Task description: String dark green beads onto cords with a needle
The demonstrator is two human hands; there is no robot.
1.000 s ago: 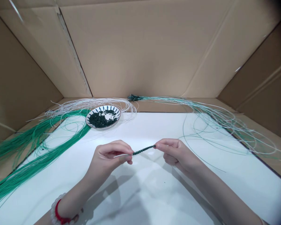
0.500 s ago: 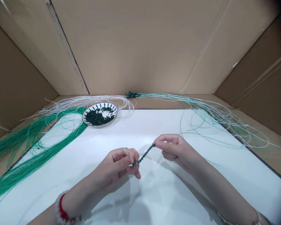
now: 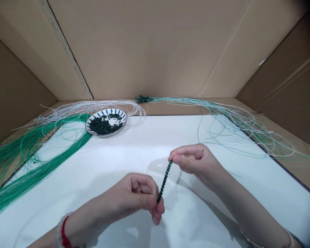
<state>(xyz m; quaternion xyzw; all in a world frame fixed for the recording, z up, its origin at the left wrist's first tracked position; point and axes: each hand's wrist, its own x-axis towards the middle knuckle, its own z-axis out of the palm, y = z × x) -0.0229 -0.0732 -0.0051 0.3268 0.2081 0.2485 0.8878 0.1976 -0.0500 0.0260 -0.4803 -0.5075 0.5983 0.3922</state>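
A short strand of small dark green beads [image 3: 164, 181] runs slantwise between my two hands. My right hand [image 3: 193, 159] pinches its upper end between thumb and fingertips. At the lower end, my left hand [image 3: 144, 196] closes thumb and fingers on the strand, with a thin pale cord [image 3: 154, 188] passing by its fingers. The beads stretch nearly straight, held above the white tabletop [image 3: 113, 165]. Parts of the cord are hidden inside the left hand.
A patterned dish [image 3: 124, 123] of loose dark beads stands at the back left. Beside it lie green cords [image 3: 54, 158] and white cords [image 3: 74, 109]. Finished-looking beaded ends [image 3: 142, 99] with long pale cords [image 3: 222, 110] lie along the back and right. Cardboard walls [image 3: 150, 48] surround the table.
My left hand has moved down and slightly right. The bead strand, curved before, now hangs straighter and steeper between my hands. My right hand stays nearly in place.
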